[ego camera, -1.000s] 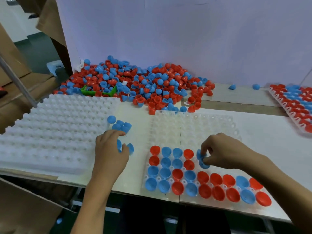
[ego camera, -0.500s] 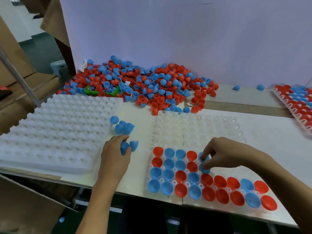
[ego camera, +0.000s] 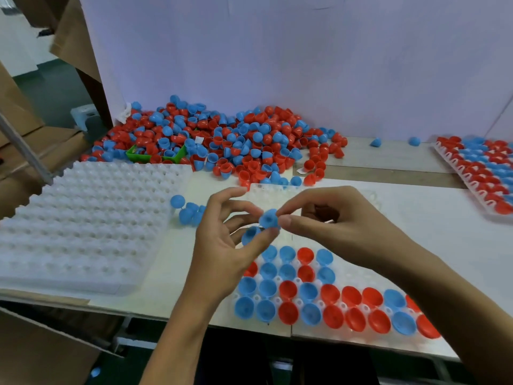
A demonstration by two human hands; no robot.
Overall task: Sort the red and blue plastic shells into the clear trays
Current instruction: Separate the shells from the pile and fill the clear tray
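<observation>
Head view: both hands meet above the near tray (ego camera: 280,327). The left hand (ego camera: 222,245) and right hand (ego camera: 333,220) both pinch one blue shell (ego camera: 268,218) between fingertips; a second blue shell (ego camera: 249,234) sits cupped in the left palm. The tray's near rows hold red and blue shells, its far rows bare. Loose blue shells (ego camera: 188,211) lie just left of the hands, beside a white tray stack (ego camera: 83,226). The mixed pile (ego camera: 216,143) lies far, against the wall. A filled tray (ego camera: 480,173) sits far right.
</observation>
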